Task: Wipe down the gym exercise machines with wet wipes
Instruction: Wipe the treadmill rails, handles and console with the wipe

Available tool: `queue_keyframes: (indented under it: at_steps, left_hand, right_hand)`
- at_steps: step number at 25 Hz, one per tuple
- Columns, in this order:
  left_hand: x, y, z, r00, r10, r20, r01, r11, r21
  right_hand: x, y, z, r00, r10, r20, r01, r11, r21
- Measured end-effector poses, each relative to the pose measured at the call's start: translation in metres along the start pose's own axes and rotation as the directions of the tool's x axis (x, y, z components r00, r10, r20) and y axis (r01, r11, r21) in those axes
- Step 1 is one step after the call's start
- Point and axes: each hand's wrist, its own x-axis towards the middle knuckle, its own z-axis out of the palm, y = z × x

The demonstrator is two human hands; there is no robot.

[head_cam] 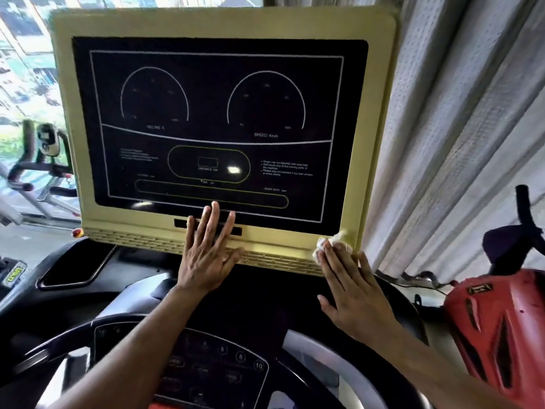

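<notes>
Both hands flat: left (206, 255) braces console (374, 113), right (354, 290) apparently presses wipe (330, 243).

Wipe (331, 242) at console (377, 113) lower right corner

So the person's at the treadmill console (224, 22), that cream-framed panel with the black display (218, 107). Left hand (208, 255) lies flat with fingers spread against the console's bottom edge, fingertips reaching onto the display. Right hand (354, 287) presses a crumpled white wet wipe (333, 243) into the bottom right corner of the frame. Grey curtain (460, 128) hangs just beside it, red machine (498, 329) off right.
</notes>
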Motion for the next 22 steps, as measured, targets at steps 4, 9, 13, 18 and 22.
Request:
queue_keyframes:
  at_steps: [4, 9, 13, 18, 22]
  left_hand:
    - [-0.007, -0.032, -0.006, 0.998, -0.063, 0.023, 0.064, 0.998, -0.017]
    - [-0.026, -0.091, -0.016, 0.991, -0.132, 0.033, 0.133, 0.991, -0.015]
    - [-0.045, -0.139, -0.024, 0.959, -0.281, 0.021, 0.282, 0.959, -0.043]
    - [-0.053, -0.18, -0.035, 0.937, -0.338, 0.086, 0.344, 0.936, -0.071]
    - [-0.049, -0.198, -0.036, 0.956, -0.276, 0.102, 0.28, 0.959, -0.029]
  right_hand:
    - [0.028, -0.025, -0.002, 0.992, -0.099, 0.074, 0.101, 0.995, -0.02]
    - [0.069, -0.063, 0.002, 0.979, -0.167, 0.12, 0.171, 0.985, -0.031]
    - [0.103, -0.09, 0.003, 0.953, -0.254, 0.164, 0.269, 0.96, -0.077]
    - [0.155, -0.132, 0.0, 0.899, -0.377, 0.224, 0.419, 0.889, -0.185]
    - [0.194, -0.173, 0.006, 0.874, -0.446, 0.195, 0.482, 0.844, -0.233]
